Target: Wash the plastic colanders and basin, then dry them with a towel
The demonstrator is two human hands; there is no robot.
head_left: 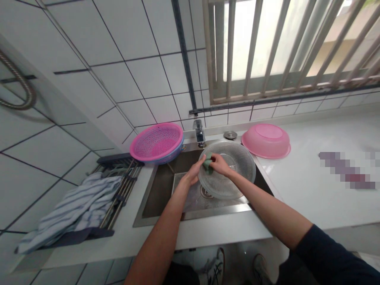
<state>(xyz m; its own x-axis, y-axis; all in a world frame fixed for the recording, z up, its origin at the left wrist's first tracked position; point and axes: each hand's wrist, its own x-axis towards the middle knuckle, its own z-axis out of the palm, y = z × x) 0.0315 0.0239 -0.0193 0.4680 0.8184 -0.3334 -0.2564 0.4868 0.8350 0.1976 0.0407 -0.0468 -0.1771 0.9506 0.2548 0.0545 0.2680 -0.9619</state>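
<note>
A clear ribbed basin [237, 186], see-through like plastic, is held over the steel sink [162, 198]. My left hand [194, 172] grips its left rim, thumb up along the edge. Pressed against the inside of that same rim is a green cloth [208, 163], bunched in the closed fingers of my right hand [220, 164]. The two hands are close together, with the cloth between them. Part of the sink drain [206, 192] shows below the basin.
Behind the sink stands a tap [199, 132], with a drain plug [230, 135] beside it. A pink colander [157, 140] rests in a blue basin [169, 159] at left. An upturned pink basin [265, 141] sits right. A striped towel [80, 202] lies over a rack [118, 198].
</note>
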